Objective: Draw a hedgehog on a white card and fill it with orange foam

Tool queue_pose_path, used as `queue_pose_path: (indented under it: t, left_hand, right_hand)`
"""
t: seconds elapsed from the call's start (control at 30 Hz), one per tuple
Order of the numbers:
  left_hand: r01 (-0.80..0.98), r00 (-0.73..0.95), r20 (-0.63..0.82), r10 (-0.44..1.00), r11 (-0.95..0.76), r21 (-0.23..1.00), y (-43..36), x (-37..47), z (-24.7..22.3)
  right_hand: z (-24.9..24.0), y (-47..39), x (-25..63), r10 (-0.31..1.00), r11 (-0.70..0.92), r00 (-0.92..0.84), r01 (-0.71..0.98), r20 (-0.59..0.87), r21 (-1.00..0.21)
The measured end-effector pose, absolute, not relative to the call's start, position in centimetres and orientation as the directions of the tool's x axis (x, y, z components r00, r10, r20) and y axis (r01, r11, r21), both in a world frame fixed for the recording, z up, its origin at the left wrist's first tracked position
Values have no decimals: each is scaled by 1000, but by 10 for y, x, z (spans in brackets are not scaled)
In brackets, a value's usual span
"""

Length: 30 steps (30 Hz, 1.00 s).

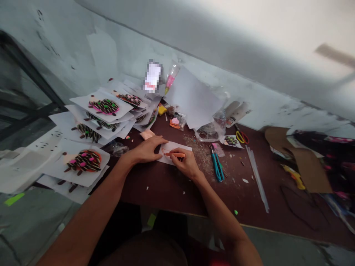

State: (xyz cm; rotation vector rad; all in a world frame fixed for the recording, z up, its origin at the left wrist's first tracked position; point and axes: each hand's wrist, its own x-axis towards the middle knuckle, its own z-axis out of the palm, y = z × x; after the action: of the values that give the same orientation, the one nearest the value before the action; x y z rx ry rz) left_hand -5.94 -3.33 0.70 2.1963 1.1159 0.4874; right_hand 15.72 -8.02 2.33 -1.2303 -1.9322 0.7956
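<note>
A small white sheet of paper (181, 147) lies on the dark table in front of me, with a curved orange line near its left side. My left hand (148, 149) rests flat with its fingers stretched over the sheet's left edge. In my right hand (187, 162) is an orange pen (179, 155), pinched between the fingers, its tip at the paper close to the orange line. Just behind my left hand lies a peach-coloured piece (147, 134). To the right of my right hand lie teal-handled pliers or cutters (217, 168).
Papers with striped hedgehog-like figures (104, 106) pile up at left. At the back are a large white sheet (194, 96), a pink-filled piping bag (170, 81) and clear plastic bags (210, 129). Scissors (242, 136), clear sticks (257, 179) and brown cardboard (307, 159) lie right.
</note>
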Motion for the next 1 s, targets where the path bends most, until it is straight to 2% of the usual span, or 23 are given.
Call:
queue_pose_path:
  t: [0.2,0.73,1.0]
  left_hand:
    - [570,582,88,808,-483,665,-34,-59,7]
    - [615,555,66,829,-463,638,-34,-58,3]
    - [614,544,82,835,-463,640,-34,-59,1]
  right_hand:
    - [24,-82,158,933,335,-293,498,209,-800]
    - [25,-80,163,952,307,-147,470,270,-827]
    - [18,-75,155,945,324,-209,476,253,-818]
